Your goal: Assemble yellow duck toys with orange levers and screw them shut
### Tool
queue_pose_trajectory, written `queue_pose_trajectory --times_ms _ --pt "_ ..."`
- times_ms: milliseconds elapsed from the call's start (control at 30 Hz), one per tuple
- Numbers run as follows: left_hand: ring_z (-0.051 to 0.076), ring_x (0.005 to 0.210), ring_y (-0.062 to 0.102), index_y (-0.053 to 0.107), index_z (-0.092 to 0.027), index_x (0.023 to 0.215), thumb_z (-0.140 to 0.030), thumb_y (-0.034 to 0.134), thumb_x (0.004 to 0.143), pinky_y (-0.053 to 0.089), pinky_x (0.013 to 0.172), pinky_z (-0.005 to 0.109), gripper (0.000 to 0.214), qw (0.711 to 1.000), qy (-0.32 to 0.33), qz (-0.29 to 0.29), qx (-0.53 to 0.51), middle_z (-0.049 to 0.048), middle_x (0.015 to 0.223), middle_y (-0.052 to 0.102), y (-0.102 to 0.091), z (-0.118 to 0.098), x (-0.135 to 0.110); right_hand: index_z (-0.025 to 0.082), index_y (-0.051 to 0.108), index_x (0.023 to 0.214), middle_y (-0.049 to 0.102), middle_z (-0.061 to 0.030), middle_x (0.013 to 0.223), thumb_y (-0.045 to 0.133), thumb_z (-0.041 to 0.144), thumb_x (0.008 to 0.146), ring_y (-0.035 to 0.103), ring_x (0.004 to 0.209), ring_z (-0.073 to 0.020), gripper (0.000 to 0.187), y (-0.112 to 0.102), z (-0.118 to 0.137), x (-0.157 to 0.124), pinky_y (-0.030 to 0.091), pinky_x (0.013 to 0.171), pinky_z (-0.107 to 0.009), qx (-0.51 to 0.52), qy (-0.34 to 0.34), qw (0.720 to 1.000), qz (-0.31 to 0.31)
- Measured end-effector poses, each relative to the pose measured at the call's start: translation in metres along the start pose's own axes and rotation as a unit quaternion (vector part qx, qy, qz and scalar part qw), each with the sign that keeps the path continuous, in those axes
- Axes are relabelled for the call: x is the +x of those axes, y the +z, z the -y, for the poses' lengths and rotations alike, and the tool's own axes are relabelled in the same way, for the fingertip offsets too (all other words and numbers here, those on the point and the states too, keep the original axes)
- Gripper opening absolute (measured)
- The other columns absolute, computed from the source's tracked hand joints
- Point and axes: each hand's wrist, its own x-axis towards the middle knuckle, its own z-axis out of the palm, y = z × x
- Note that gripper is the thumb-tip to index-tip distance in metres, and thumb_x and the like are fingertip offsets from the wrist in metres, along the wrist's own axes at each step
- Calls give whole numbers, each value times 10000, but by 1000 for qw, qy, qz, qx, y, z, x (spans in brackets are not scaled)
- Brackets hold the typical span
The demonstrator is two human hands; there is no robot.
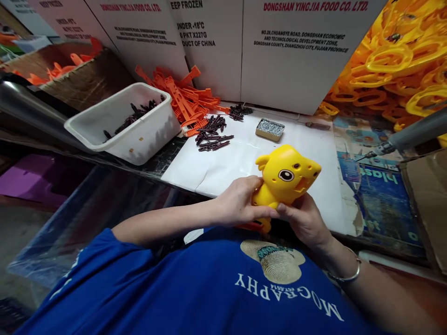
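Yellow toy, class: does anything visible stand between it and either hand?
Nothing visible does: the left hand and right hand both touch the yellow toy directly. The small tin sits beyond it, not between.

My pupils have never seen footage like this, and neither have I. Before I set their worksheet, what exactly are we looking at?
There is no machine body here: one camera, worn on a person's head, looks forward and down at their own bare hands. The left hand and right hand together hold a yellow toy with a round eye. Beyond it, a white work surface bears dark little pieces and a small tin of tiny silvery bits. Orange parts are heaped behind, and a white tub stands at the left.
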Motion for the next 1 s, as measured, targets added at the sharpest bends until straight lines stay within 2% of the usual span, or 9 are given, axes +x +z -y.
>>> queue_pose_trajectory --times_ms 100,200,300,367,500,600,700,767,1000 --pt "140 680 508 690 -112 1000 -647 819 716 401 610 268 619 999 -17 -13 -40 28 799 629 1 3 1 209 704 1137 771 -93 1190 929 402 670 722 1116 -342 553 -1 5 6 598 1003 -490 17 29 999 5" --pt "190 828 590 692 -123 1097 -577 860 698 484 711 301 627 997 -10 -33 -73 70 954 676 4 5 1 200 716 1081 782 -97 1157 946 403 628 728 1095 -347 547 -6 5 11 602 984 -497 17 52 998 6" --pt "239 972 623 698 -131 1117 -515 862 719 526 803 347 577 995 -8 -31 -96 113 1096 671 5 4 1 195 724 1060 788 -98 1134 946 404 631 739 1067 -328 527 -9 3 13 605 983 -481 15 52 998 12" --pt "242 971 645 686 -134 1147 -484 857 735 542 817 362 567 989 -32 -17 -146 119 1101 686 4 6 1 202 713 1072 790 -92 1124 934 405 660 745 1055 -300 509 -8 5 12 610 983 -456 0 38 999 15" --pt "241 981 710 651 -138 1226 -420 893 711 564 894 376 636 937 -77 43 -337 123 1105 746 -1 25 4 214 650 1146 768 -96 1156 900 448 707 742 1038 -274 557 4 13 11 647 906 -432 -71 4 997 -1" --pt "240 976 741 704 -140 1146 -427 922 666 568 905 343 601 899 -57 57 -431 111 1067 779 -3 49 7 191 622 1206 728 -127 1163 852 555 718 723 1001 -288 651 15 16 11 664 801 -443 -199 -45 978 -40" --pt "244 982 754 739 -147 1093 -429 929 653 577 903 327 557 890 -37 46 -453 103 1055 794 -1 66 7 164 624 1216 695 -141 1112 801 633 731 695 958 -291 697 22 15 12 652 740 -445 -315 -109 940 -71" --pt "254 1011 756 744 -152 1104 -415 923 666 581 923 335 542 891 -33 49 -450 109 1084 795 0 67 6 163 626 1191 691 -138 1080 785 651 736 686 951 -294 686 23 14 13 640 738 -448 -337 -127 930 -73" --pt "266 1046 749 721 -159 1172 -369 918 686 582 942 359 564 912 -63 43 -403 116 1173 779 0 51 4 169 617 1166 717 -149 1113 798 560 756 702 972 -293 595 18 14 12 630 802 -462 -266 -89 958 -55"
